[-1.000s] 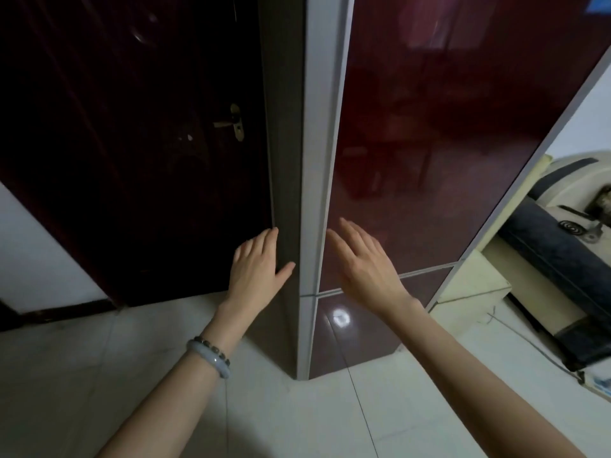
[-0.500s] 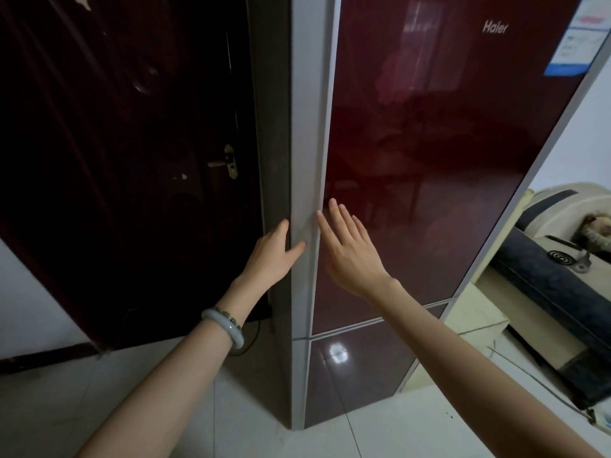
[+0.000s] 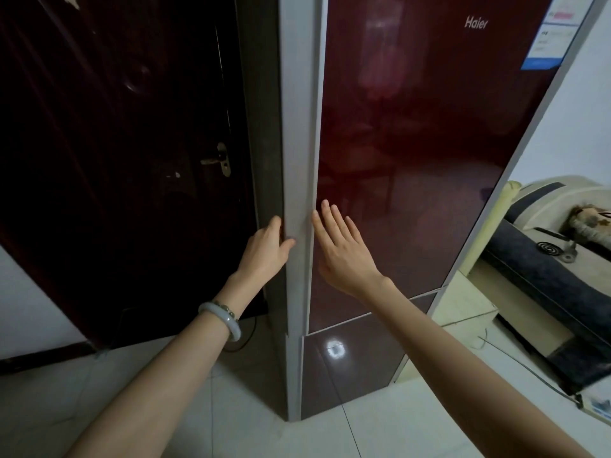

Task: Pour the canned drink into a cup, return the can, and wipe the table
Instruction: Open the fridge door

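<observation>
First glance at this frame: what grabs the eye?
The tall dark-red glossy fridge door fills the centre and right, with the brand name near its top. Both bare hands are raised at its left edge: the left hand wraps the grey side edge, the right hand is spread open against or just off the door front. A pale bracelet circles the left wrist; a dark room door stands on the left.

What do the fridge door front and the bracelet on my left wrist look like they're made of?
Fridge door: probably glossy dark red glass or lacquered panel, since it mirrors the room and a lamp. Bracelet: pale, smooth, translucent-looking bangle, perhaps jade or glass.
</observation>
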A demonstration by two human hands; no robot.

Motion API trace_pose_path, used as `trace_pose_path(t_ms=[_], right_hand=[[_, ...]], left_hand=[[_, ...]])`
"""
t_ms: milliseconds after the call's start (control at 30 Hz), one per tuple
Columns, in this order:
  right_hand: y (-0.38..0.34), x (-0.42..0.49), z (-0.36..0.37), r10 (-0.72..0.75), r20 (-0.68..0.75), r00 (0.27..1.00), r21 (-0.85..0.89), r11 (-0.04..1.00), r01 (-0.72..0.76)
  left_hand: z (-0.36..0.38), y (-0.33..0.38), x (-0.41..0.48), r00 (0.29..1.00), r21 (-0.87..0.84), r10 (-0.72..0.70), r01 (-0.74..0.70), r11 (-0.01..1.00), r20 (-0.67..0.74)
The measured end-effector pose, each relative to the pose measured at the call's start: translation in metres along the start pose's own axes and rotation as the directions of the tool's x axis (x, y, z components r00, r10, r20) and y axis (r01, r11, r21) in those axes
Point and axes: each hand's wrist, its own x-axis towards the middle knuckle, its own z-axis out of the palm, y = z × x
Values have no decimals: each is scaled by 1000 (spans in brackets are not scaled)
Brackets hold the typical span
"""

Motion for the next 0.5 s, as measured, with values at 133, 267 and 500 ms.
trace_pose_path(t_ms=[133,267,500], right_hand=[[0,-35,-7,12,-20,1000,22,1000,-12],[-2,-67,-20,53,-26,998,78,996,-51],[-8,-127,-37,141,-29,990,125,983,-137]], left_hand=[[-1,10,-31,996,-81,64,-59,995,60],[0,28,-60,988,-109,136,-128,986,70],[10,57,-108,954,-167,264,-240,956,142]])
